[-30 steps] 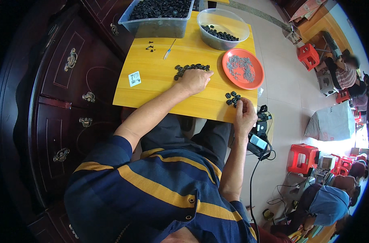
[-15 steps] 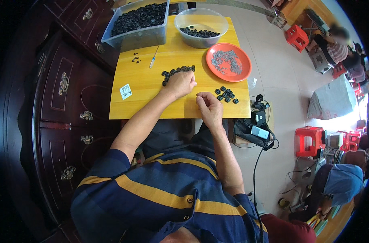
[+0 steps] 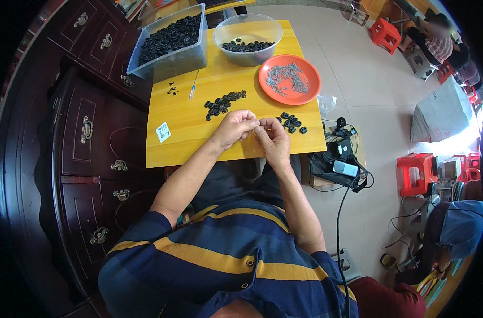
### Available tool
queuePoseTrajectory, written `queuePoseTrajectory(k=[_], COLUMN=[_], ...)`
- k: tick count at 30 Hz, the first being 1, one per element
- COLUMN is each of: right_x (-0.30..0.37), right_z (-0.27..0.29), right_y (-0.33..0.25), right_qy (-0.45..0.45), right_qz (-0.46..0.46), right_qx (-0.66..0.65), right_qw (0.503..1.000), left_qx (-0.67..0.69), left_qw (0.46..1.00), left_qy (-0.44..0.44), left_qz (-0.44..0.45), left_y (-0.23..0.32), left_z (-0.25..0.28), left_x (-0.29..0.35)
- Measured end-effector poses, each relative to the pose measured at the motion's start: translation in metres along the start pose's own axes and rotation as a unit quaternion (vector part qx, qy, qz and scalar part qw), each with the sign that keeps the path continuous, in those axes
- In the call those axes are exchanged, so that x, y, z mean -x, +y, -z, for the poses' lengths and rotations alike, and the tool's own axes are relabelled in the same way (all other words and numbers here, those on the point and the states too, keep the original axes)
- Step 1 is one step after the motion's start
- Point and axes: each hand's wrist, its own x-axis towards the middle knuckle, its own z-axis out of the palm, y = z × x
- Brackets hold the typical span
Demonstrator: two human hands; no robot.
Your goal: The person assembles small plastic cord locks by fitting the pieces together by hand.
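Observation:
My left hand and my right hand meet over the near part of a small yellow table, fingertips pinched together on a small part that I cannot make out. A row of small black pieces lies just beyond my left hand. A smaller cluster of black pieces lies beside my right hand. An orange plate holds thin grey metal bits.
At the table's far edge stand a clear tub of black pieces and a clear round bowl with a few more. A thin tool and a sticker lie on the table. Dark wooden drawers are left; red stools and a seated person are right.
My left hand left the row of black pieces and my right hand left the cluster at the table edge; both drew together at the table's near middle. The view shifted.

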Motion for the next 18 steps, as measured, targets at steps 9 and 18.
queuePoseTrajectory(k=[9, 18], right_x=[-0.001, 0.005], right_z=[0.021, 0.021], right_y=[0.015, 0.011], right_qy=[0.024, -0.006], right_qz=[0.040, 0.118], right_qx=[0.014, 0.146], right_qw=[0.999, 0.982], left_qx=[-0.234, -0.590], left_qw=[0.970, 0.765], left_qy=[0.027, 0.089], left_qz=[-0.067, -0.243], left_y=[0.022, 0.040], left_z=[-0.007, -0.023], left_x=[-0.033, -0.125])
